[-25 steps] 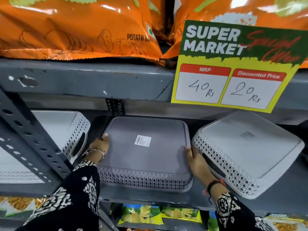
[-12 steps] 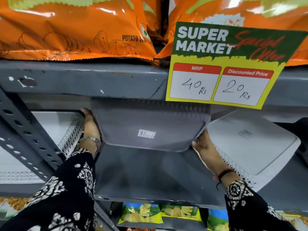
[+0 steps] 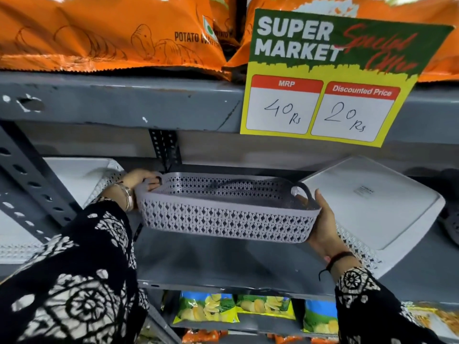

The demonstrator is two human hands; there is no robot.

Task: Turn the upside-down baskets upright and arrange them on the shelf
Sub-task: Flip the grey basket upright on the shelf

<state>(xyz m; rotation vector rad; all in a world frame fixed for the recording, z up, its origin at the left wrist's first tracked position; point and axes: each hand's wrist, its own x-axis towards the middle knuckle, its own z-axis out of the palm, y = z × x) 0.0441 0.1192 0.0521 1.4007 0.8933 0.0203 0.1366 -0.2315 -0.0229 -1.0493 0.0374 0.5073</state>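
At the centre of the frame, the grey perforated plastic basket (image 3: 223, 214) hangs opening-up above the grey metal shelf (image 3: 223, 264), so it can go down upright. The left hand (image 3: 141, 181) has its fingers curled through one end handle while the right hand (image 3: 323, 227) cups the other end. At right, a white plastic basket (image 3: 377, 202) lies upside-down, awaiting its turn.

The grey basket (image 3: 227, 214) looks like matt perforated plastic, as does the white basket (image 3: 377, 207) beside it. The shelf (image 3: 223, 264) is painted grey metal, scuffed; the crisp bags (image 3: 106, 38) above are glossy foil, the price sign (image 3: 327, 78) printed paper.
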